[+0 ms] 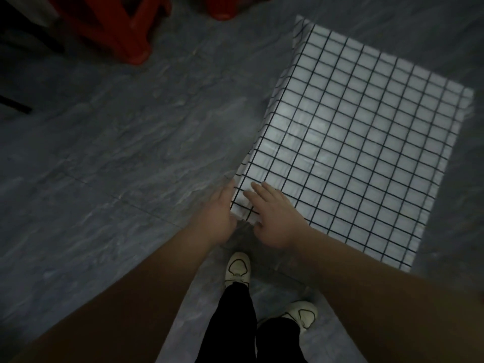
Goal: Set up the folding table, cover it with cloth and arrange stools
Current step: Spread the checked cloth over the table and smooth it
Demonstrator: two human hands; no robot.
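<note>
While the white cloth with a black grid pattern (353,142) covers the low folding surface and hides it entirely, a person works both hands at its near left corner. The right grip (277,218) lies released, fingers straight and flat on top of the cloth just inside the corner, apparently pinning the fabric so that it does not slide. The left grip (218,213) is set against the hanging side of the same corner, thumb at the fold. Whether its fingers clench the drape or merely push on it cannot be told, as the hand itself hides them. The cloth's corner thus sits between the two grips and touches both, while the rest of the sheet stretches away forward and to the right, smooth and square to the edges. This placing suggests a last tuck or straightening of the overhang. Two red plastic stools (115,30) stand well apart from the surface on the grey marbled floor (117,153) at the far left, not yet drawn up, so arranging them looks to be the remaining step.
</note>
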